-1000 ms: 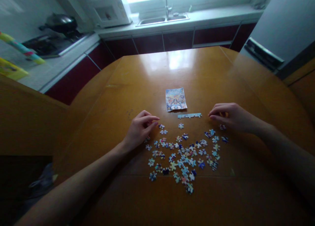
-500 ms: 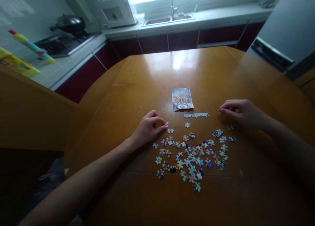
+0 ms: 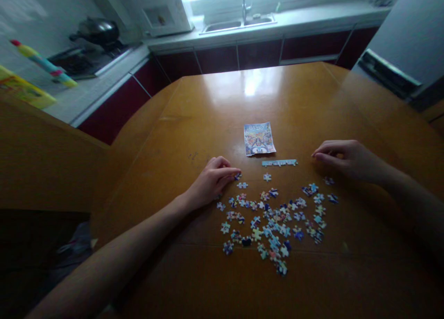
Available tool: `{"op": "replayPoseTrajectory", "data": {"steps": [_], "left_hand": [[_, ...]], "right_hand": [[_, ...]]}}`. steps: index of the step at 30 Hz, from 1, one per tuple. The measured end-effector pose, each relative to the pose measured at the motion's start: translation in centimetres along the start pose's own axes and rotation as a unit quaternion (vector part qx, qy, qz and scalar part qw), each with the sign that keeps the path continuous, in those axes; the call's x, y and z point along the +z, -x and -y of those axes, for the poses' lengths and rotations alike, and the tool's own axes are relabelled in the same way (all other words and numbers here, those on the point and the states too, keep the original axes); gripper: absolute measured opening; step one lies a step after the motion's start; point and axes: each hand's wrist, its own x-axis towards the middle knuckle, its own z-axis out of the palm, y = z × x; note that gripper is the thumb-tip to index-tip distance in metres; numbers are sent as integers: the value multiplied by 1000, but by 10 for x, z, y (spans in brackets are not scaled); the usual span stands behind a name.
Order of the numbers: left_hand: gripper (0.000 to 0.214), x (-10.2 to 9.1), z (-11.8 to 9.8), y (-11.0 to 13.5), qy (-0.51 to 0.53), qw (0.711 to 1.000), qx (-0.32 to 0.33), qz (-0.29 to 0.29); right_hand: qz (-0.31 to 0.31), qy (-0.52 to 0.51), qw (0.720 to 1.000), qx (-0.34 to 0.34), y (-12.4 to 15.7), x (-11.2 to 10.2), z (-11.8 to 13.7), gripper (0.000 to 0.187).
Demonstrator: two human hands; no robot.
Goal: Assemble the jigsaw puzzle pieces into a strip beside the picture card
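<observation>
Two hands lie on the wooden surface [image 3: 243,92], with the forearms coming in from the near corners.

Pose, left hand [image 3: 212,182]: palm down, knuckles raised, fingers stretched to the right. The tips rest on a small puzzle piece [image 3: 237,175]. The grip is narrow. The thumb is hidden under the fingers, so I cannot tell whether the piece is pinched or only touched.

Pose, right hand [image 3: 347,158]: palm down, wrist low, fingers curled and pointing left, thumb tucked beneath them. The grip is narrow, and I cannot tell whether anything is in it.

Between the two grips an assembled strip [image 3: 279,162] of pale pieces lies flat. Its right end is near the right grip but apart from it. A printed picture [image 3: 259,138] lies just beyond the strip. A single piece [image 3: 267,177] sits between the left grip and the strip.

On the body side of both grips, the loose pieces [image 3: 274,217] are scattered flat. A few stragglers lie close beside the heel of the left hand and beside the right wrist.
</observation>
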Motion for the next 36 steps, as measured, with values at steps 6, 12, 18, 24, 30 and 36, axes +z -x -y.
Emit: {"op": "replayPoseTrajectory", "data": {"steps": [6,12,18,24,30,36], "left_hand": [[12,-2,-3,-1,9,999,-37,-5],[19,-1,-1,1,5,1000,-7,-2],[13,-3,-1,0,35,998,-51,-21],[9,-7,-1,-2,46,994,-88,-51],[15,-17,7,-2,55,985,-113,-115],[9,-53,11,4,51,994,-93,-22]], "right_hand": [[-10,3,1000,1,-1,0,-3,29],[-26,-13,999,16,-3,-2,-7,33],[-42,-12,998,40,-7,-4,-19,40],[-66,-4,996,56,-9,-6,-25,40],[-116,-1,988,98,-13,-4,-35,39],[-131,19,984,116,-16,-2,-39,37]]}}
